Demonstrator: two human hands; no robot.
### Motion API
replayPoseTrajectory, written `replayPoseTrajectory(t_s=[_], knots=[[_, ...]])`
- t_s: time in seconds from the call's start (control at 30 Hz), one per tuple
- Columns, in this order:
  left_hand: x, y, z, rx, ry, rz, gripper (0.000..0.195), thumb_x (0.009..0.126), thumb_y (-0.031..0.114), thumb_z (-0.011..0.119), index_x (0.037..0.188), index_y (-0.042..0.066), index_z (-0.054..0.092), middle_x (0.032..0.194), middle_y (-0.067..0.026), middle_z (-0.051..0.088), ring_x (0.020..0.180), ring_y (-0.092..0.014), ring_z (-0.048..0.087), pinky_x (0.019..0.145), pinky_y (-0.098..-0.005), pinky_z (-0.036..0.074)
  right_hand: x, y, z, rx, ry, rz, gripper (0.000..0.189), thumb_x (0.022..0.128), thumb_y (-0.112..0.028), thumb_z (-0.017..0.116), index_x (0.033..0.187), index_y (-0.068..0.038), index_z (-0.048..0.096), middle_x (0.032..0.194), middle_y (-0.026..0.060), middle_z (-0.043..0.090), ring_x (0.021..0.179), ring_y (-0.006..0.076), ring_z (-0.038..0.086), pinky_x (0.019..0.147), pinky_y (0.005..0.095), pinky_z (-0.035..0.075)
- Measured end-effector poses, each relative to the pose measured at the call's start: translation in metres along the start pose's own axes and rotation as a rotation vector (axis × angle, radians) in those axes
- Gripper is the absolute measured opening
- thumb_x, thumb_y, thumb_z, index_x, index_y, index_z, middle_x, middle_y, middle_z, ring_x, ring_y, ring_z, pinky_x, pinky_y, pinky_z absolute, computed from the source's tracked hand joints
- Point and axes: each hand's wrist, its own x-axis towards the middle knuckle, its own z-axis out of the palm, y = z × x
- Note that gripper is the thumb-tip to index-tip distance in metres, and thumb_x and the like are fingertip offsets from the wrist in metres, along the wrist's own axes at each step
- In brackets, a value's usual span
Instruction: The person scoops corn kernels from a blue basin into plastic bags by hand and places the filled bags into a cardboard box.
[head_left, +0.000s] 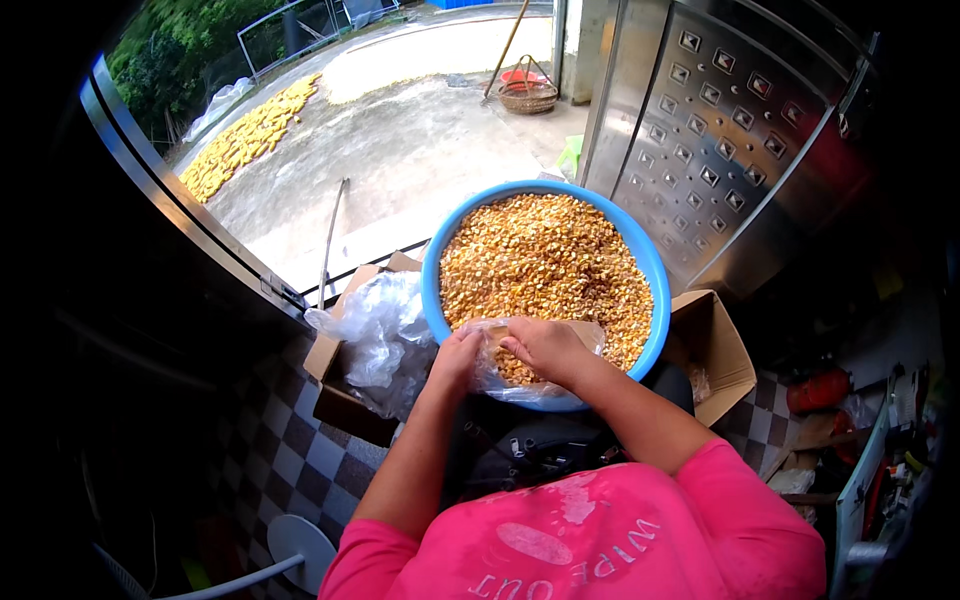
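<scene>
A round blue plastic basin (658, 289) heaped with loose yellow corn kernels (540, 255) stands before me. Over its near edge lies a clear plastic bag (504, 384) with kernels showing in its mouth. My left hand (459, 358) pinches the bag's rim on the left. Bent over the bag's right side, my right hand (546, 346) has its fingers curled at the opening, by a piece of brown cardboard (587, 332) that lies against the kernels. Whether those fingers grip the cardboard or the plastic film is hidden.
Left of the basin, a cardboard box (322, 358) holds crumpled clear plastic bags (386, 322). Another open cardboard box (724, 352) stands at right. Beyond the doorway are corn cobs (251, 139), a wicker basket (529, 99) and a leaning pole. A metal door (705, 150) borders the right side.
</scene>
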Motion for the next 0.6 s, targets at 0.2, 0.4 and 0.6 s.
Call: replayPoseTrajectory(t_s=[0.2,0.4,0.6], knots=[[0.006,-0.01,-0.004,-0.047,-0.002,0.04,0.019,0.089,0.016,0.047,0.094,0.004,0.06,0.073,-0.0019,0.059,0.058,-0.01,0.051,0.051,-0.0237,0.04,-0.018,0.019,0.003,-0.134,-0.072,-0.118,0.014,0.081,-0.019,0.058,0.085,-0.006,0.059,0.087,0.0119,0.058,0.082,0.0309,0.058,0.073,0.0419,0.046],[0.01,-0.015,-0.007,-0.049,0.027,0.022,0.019,0.089,0.016,0.048,0.093,0.002,0.06,0.074,-0.0024,0.059,0.06,-0.01,0.053,0.053,-0.0244,0.042,-0.029,0.018,-0.055,0.145,0.311,-0.044,0.012,0.078,-0.007,0.06,0.089,-0.004,0.061,0.077,0.0117,0.059,0.079,0.029,0.057,0.071,0.0364,0.046],[0.012,-0.015,-0.012,0.045,-0.03,0.0,0.02,0.088,0.016,0.046,0.095,0.003,0.058,0.08,-0.0017,0.059,0.067,-0.009,0.052,0.059,-0.0237,0.042,-0.048,0.14,-0.048,-0.114,0.447,0.435,0.024,0.081,-0.021,0.059,0.096,-0.003,0.053,0.093,0.0162,0.058,0.083,0.0343,0.057,0.072,0.0436,0.046]])
